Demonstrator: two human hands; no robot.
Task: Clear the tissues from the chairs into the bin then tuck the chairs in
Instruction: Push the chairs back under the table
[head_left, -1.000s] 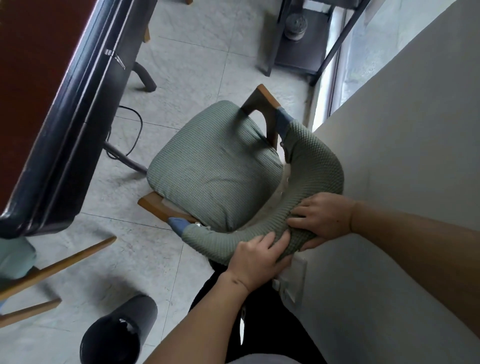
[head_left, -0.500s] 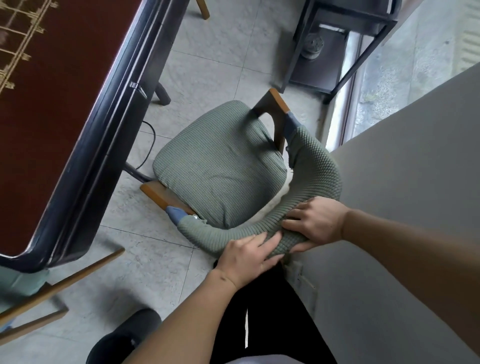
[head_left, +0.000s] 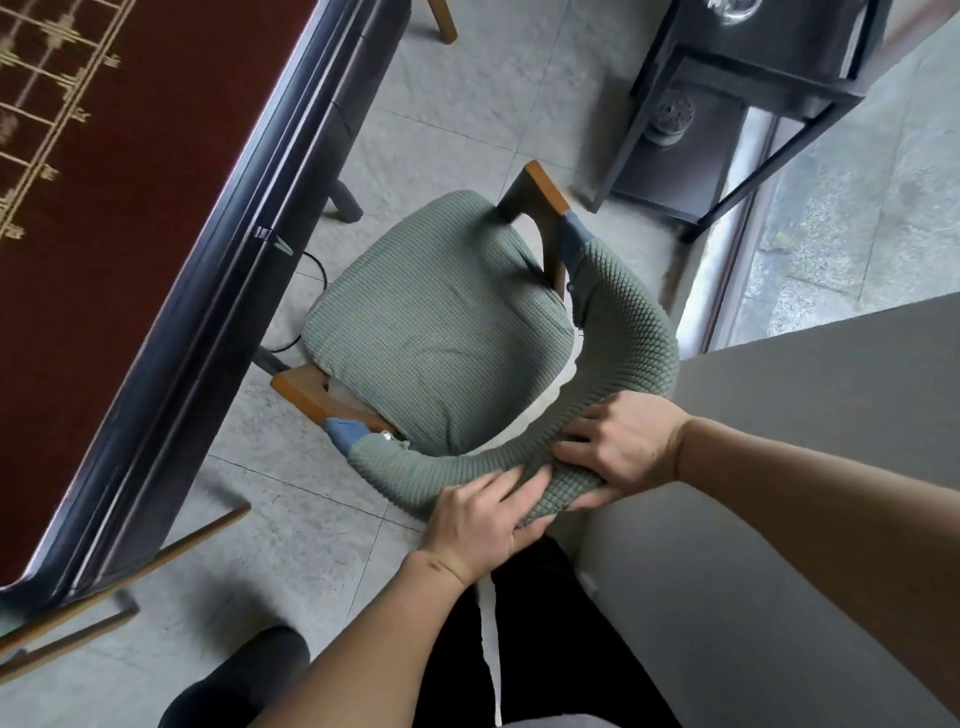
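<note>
A wooden chair with a green cushioned seat (head_left: 431, 332) and a curved, green-covered backrest (head_left: 628, 358) stands on the tiled floor beside the table (head_left: 93, 249). No tissue lies on the seat. My left hand (head_left: 483, 519) grips the near part of the backrest, fingers curled over its top. My right hand (head_left: 618, 447) grips the backrest just to the right of it, thumb underneath. The black bin (head_left: 244, 675) shows only partly at the bottom edge, near my left forearm.
The dark-edged table with a red patterned top fills the left side. Part of another wooden chair (head_left: 104, 582) pokes in at lower left. A black metal stand (head_left: 727, 114) is at the back right. A grey wall (head_left: 779, 545) runs close on the right.
The chair has slid forward and left toward the table with both hands still on its backrest. The view has tilted up, so the bin has dropped toward the bottom edge.
</note>
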